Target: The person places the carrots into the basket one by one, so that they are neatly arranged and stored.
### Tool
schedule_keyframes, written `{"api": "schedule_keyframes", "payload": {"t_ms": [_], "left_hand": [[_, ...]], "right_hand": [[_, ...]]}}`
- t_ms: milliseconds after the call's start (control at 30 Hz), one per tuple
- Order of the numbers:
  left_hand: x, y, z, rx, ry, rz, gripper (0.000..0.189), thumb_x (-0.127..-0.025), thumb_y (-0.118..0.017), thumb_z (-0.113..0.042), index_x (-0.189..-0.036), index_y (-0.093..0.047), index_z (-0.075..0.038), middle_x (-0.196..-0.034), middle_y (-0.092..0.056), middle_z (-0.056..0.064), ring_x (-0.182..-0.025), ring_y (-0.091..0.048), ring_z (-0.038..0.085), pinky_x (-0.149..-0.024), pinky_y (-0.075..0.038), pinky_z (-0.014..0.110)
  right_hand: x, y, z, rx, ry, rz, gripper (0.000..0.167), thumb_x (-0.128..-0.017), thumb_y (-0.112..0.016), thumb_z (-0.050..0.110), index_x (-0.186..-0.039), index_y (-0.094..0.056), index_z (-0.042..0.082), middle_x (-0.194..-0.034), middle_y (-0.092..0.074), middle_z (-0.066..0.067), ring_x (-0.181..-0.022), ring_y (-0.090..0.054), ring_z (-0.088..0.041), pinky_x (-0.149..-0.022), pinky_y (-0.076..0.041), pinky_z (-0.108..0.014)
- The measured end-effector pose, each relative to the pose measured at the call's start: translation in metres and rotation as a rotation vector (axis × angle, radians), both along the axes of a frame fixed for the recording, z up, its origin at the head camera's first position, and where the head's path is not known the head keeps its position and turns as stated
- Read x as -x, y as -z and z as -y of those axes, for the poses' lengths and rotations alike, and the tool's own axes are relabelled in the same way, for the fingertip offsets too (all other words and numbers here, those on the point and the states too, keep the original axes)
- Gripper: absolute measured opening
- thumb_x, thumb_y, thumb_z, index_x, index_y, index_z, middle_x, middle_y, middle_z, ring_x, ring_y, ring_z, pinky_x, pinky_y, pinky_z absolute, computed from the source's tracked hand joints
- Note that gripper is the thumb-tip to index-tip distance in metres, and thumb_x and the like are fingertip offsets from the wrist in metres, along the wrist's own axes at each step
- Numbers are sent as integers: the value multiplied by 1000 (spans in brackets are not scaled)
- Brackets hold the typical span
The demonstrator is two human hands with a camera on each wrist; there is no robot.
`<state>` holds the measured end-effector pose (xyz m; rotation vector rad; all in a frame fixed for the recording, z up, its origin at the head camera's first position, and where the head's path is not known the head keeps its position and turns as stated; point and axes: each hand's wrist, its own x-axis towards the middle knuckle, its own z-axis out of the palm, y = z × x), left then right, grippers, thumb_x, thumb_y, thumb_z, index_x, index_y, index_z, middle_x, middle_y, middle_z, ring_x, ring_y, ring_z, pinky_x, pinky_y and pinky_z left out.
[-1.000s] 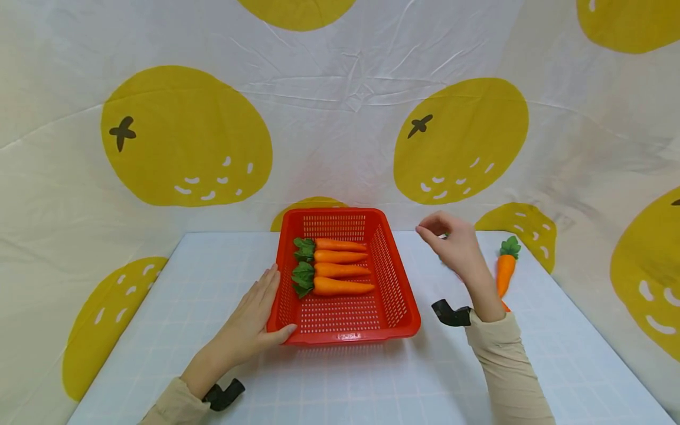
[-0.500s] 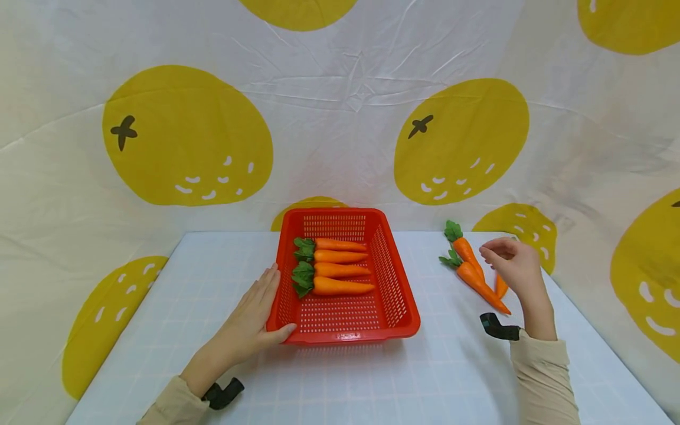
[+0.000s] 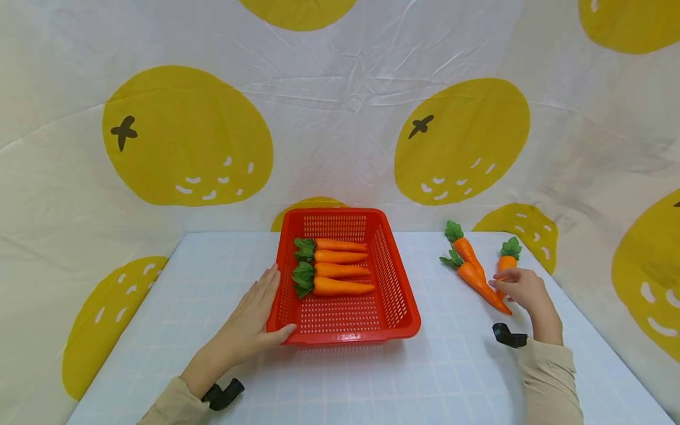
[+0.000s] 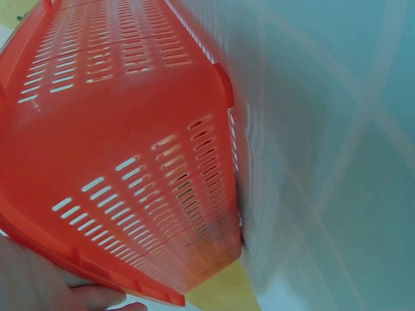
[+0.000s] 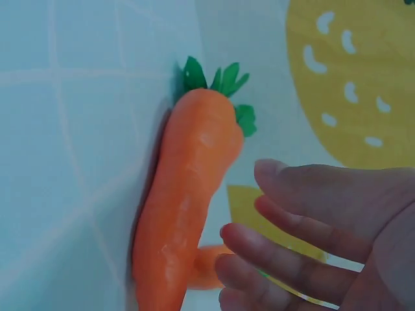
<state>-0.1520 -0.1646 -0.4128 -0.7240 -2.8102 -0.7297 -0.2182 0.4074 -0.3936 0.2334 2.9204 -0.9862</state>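
Note:
My left hand [image 3: 247,316] rests along the left rim of a red perforated plastic basket [image 3: 401,277], fingers straight, thumb over the near-left corner. In the left wrist view its fingers [image 4: 97,297] show at the edge of the rim. Several orange carrots [image 3: 342,287] with green tops lie side by side in the basket, tops to the left. Over at the right, my right hand [image 3: 531,292] is low over a carrot [image 3: 508,262], fingertips overlapping its lower part. In the right wrist view the thumb and fingers are loosely bent and apart, beside a nearer carrot [image 5: 188,188].
Two more carrots, a front one [image 3: 480,286] and a back one [image 3: 467,254], lie close together left of my right hand. A pale checked cloth [image 3: 350,383] covers the table. Behind it hangs a white sheet with yellow fruit prints [image 3: 186,141].
My right hand has moved right from beside the basket, then lowered to the rightmost carrot. The two carrots it covered a second ago are uncovered. My left hand and the basket stay put.

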Motion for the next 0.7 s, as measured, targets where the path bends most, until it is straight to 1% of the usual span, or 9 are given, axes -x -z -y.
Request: {"api": "schedule_keyframes", "payload": {"t_ms": [100, 200, 267, 400, 500, 600, 700], "left_hand": [[0, -1, 0, 2, -4, 17, 103, -88, -67, -52, -158, -12, 0, -167, -3, 9, -152, -7, 29, -117, -18, 59], [0, -1, 0, 10, -10, 33, 103, -89, -67, -52, -159, -10, -2, -167, -2, 7, -152, -5, 27, -118, -17, 58], [0, -1, 0, 11, -7, 30, 103, -89, -66, -53, -158, -10, -2, -167, -2, 7, -152, -5, 28, -118, -16, 57], [0, -2, 0, 10, 10, -2, 103, -89, -64, -56, -157, -12, 2, -166, -5, 12, -151, -7, 31, -119, -15, 54], [1, -3, 1, 11, 16, -14, 103, -89, -64, -57, -157, -13, 3, -166, -6, 13, -151, -8, 31, -120, -14, 51], [1, -2, 1, 19, 14, -12, 104, -89, -64, -57, -157, -13, 3, -166, -6, 13, -151, -8, 30, -120, -14, 52], [1, -2, 0, 20, 10, -4, 104, -89, -64, -57, -157, -12, 2, -166, -6, 12, -151, -8, 30, -119, -15, 54]], "right_hand": [[0, 5, -5, 16, 4, 65, 51, -92, -70, 30, -121, -60, -11, -104, -65, -25, -83, -62, -29, -73, -59, -39], [1, 7, -6, 17, 14, 97, 51, -89, -73, 30, -119, -62, -9, -102, -65, -22, -84, -61, -28, -73, -58, -38], [2, 8, -7, 12, 18, 122, 50, -87, -76, 29, -118, -63, -9, -101, -64, -20, -84, -59, -28, -72, -57, -38], [5, 9, -6, -11, 30, 148, 47, -84, -79, 25, -114, -64, -8, -99, -62, -19, -84, -57, -29, -71, -56, -37], [6, 11, -6, -25, 28, 146, 41, -83, -79, 19, -110, -66, -8, -96, -61, -20, -82, -57, -29, -69, -56, -35], [6, 12, -6, -33, 27, 162, 39, -81, -79, 16, -109, -67, -8, -94, -60, -19, -80, -55, -28, -67, -54, -34], [6, 13, -6, -33, 31, 195, 42, -80, -80, 16, -111, -66, -8, -95, -59, -19, -81, -54, -28, -67, -52, -33]]}}
